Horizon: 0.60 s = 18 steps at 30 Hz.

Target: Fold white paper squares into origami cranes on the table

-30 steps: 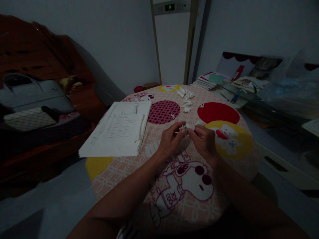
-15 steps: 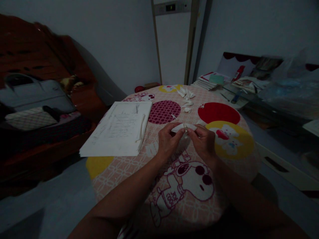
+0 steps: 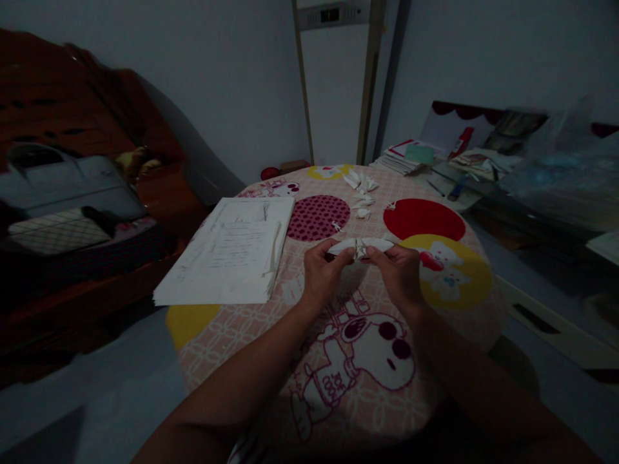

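Paper (image 3: 359,247), one folded white piece, is held above one table (image 3: 232,332): our left hand (image 3: 322,270) and right hand (image 3: 402,269) each pinch one half, thumbs closed near its middle. We count one stack of sheets (image 3: 229,251) leftward.

Between the thumb and fingers of our bare left hand (image 3: 323,274) and bare right hand (image 3: 402,267), we hold a white, wing-shaped folded paper piece (image 3: 360,248) above a round table draped in a pale pink patterned cloth (image 3: 232,338). To its left we see a thick stack of white written-on paper sheets (image 3: 227,251), and beyond our hands lie crumpled-looking white folded paper pieces (image 3: 360,182).
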Each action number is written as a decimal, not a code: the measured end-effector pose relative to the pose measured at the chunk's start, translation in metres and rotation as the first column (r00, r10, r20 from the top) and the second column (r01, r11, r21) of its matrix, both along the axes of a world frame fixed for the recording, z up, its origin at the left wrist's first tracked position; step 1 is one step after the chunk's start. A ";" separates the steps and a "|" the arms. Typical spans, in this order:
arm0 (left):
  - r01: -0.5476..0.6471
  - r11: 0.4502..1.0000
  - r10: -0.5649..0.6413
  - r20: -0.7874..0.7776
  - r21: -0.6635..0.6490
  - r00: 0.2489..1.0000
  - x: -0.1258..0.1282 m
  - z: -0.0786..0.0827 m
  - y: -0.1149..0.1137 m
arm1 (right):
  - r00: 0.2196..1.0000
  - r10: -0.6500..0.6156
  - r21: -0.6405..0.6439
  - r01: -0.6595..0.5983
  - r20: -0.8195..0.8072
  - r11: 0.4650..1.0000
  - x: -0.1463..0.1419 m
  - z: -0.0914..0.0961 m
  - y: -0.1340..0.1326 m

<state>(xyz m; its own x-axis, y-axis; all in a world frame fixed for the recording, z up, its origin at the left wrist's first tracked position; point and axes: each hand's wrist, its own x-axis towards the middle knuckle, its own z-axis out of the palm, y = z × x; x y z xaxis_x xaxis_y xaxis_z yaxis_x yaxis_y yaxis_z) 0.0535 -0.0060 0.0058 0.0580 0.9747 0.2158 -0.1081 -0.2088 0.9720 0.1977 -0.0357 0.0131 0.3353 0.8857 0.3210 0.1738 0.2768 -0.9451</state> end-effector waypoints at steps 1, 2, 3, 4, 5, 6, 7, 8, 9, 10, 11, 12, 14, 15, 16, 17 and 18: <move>0.001 1.000 -0.001 0.008 -0.004 1.000 0.000 0.000 0.000 | 1.000 0.001 -0.001 -0.001 -0.002 1.000 0.000 -0.001 0.000; 0.002 1.000 -0.002 0.014 -0.007 1.000 0.000 0.001 0.000 | 1.000 0.000 -0.001 0.000 0.000 1.000 0.000 -0.001 0.000; 0.004 1.000 -0.004 0.017 -0.007 1.000 0.000 0.001 0.000 | 1.000 0.000 -0.001 0.000 0.004 1.000 0.000 -0.002 0.000; 0.006 1.000 -0.006 0.018 -0.006 1.000 0.000 0.002 -0.001 | 1.000 0.001 -0.001 -0.001 0.012 1.000 0.000 -0.002 -0.001; 0.009 1.000 -0.009 0.017 0.000 1.000 0.000 0.003 -0.001 | 1.000 0.005 -0.001 -0.005 0.022 1.000 0.001 -0.001 -0.001; 0.011 1.000 -0.011 0.012 0.009 1.000 0.000 0.003 -0.001 | 0.999 0.007 0.001 -0.007 0.031 1.000 0.001 0.000 -0.001; 0.011 1.000 -0.011 0.003 0.021 1.000 0.000 0.004 -0.002 | 0.999 0.010 0.007 -0.010 0.044 1.000 0.001 0.001 -0.001; 0.009 0.999 -0.009 -0.012 0.032 1.000 0.000 0.004 -0.003 | 0.998 0.013 0.016 -0.014 0.059 1.000 0.002 0.001 -0.001; 0.002 0.999 -0.001 -0.029 0.040 1.000 0.000 0.005 -0.003 | 0.997 0.010 0.030 -0.012 0.074 0.999 0.002 0.002 -0.001; -0.008 0.999 0.011 -0.051 0.043 0.999 0.001 0.006 -0.004 | 0.996 0.003 0.043 -0.007 0.085 0.999 0.003 0.002 -0.001; -0.023 0.999 0.026 -0.073 0.044 0.997 0.001 0.006 -0.005 | 0.996 -0.007 0.052 0.003 0.092 0.999 0.003 0.002 -0.001; -0.040 0.998 0.044 -0.095 0.042 0.995 0.001 0.007 -0.006 | 0.996 -0.016 0.054 0.011 0.093 0.998 0.004 0.002 -0.001; -0.068 0.997 0.072 -0.118 0.035 0.990 0.001 0.008 -0.007 | 0.997 -0.027 0.045 0.023 0.077 0.999 0.004 0.000 0.000; -0.074 0.997 0.077 -0.113 0.031 0.991 0.001 0.008 -0.007 | 0.997 -0.029 0.040 0.026 0.065 0.999 0.004 -0.001 0.000; -0.071 0.997 0.073 -0.097 0.023 0.993 0.001 0.008 -0.006 | 0.998 -0.025 0.037 0.023 0.052 0.999 0.003 -0.001 0.000; -0.060 0.998 0.061 -0.070 0.011 0.996 0.001 0.007 -0.006 | 0.999 -0.015 0.036 0.014 0.032 0.999 0.003 -0.002 0.000; -0.045 0.999 0.045 -0.035 -0.003 0.998 0.002 0.007 -0.005 | 1.000 0.000 0.034 0.000 0.001 0.999 0.002 -0.002 0.000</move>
<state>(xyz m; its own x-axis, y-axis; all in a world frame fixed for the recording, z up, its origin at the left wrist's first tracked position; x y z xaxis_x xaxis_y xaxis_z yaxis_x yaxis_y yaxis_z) 0.0550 -0.0111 0.0129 0.0212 0.9774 0.2105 -0.0642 -0.2088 0.9759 0.1997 -0.0358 0.0115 0.3351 0.8742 0.3514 0.1746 0.3089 -0.9349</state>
